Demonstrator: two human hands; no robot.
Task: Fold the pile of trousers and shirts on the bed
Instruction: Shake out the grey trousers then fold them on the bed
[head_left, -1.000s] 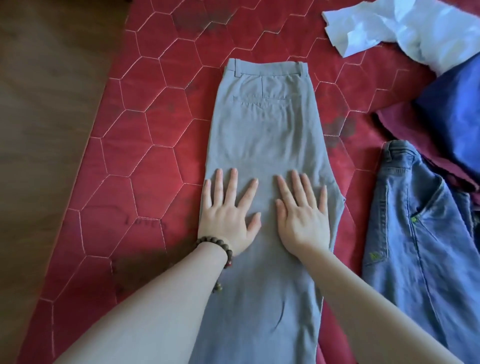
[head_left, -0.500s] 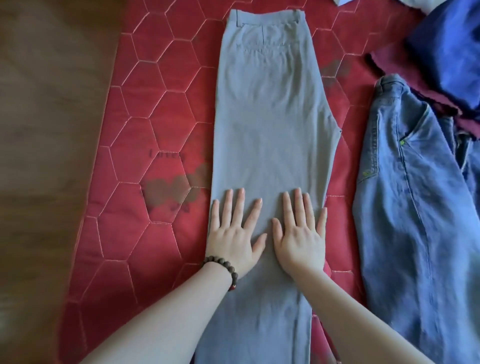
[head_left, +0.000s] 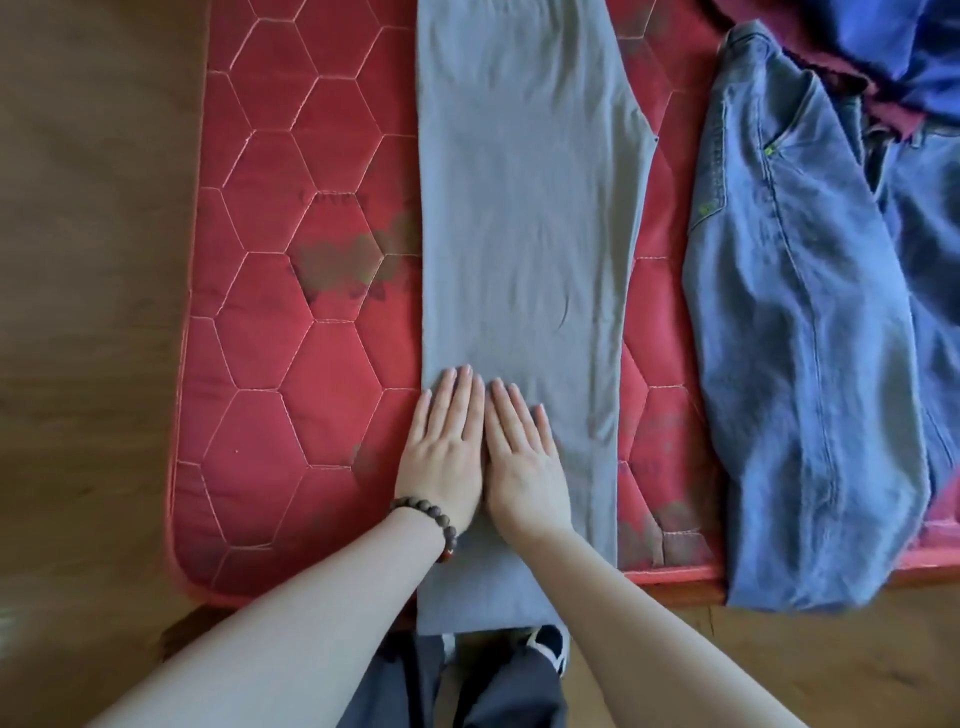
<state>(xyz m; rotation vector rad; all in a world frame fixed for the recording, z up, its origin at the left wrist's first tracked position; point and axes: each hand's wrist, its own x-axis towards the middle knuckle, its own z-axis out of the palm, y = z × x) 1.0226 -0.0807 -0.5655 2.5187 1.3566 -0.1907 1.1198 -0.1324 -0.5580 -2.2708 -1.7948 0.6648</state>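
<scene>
Grey trousers (head_left: 524, 208) lie flat lengthwise on the red quilted mattress (head_left: 291, 364), legs stacked, their hems hanging over the near edge. My left hand (head_left: 447, 447), with a bead bracelet on the wrist, presses flat on the lower leg near its left edge. My right hand (head_left: 519, 457) lies flat right beside it, fingers straight and together. Blue jeans (head_left: 810, 338) lie to the right, partly draped over the mattress edge. The waistband of the grey trousers is out of view at the top.
A dark red garment (head_left: 779, 31) and a blue garment (head_left: 914, 47) are piled at the top right. Wooden floor (head_left: 83, 312) runs along the left and near side. My feet and dark trouser legs (head_left: 498, 675) stand at the mattress's near edge.
Both hands have slid down the grey trousers toward the hems and come together side by side. The view has tilted down, so the waistband and white garment have left the frame.
</scene>
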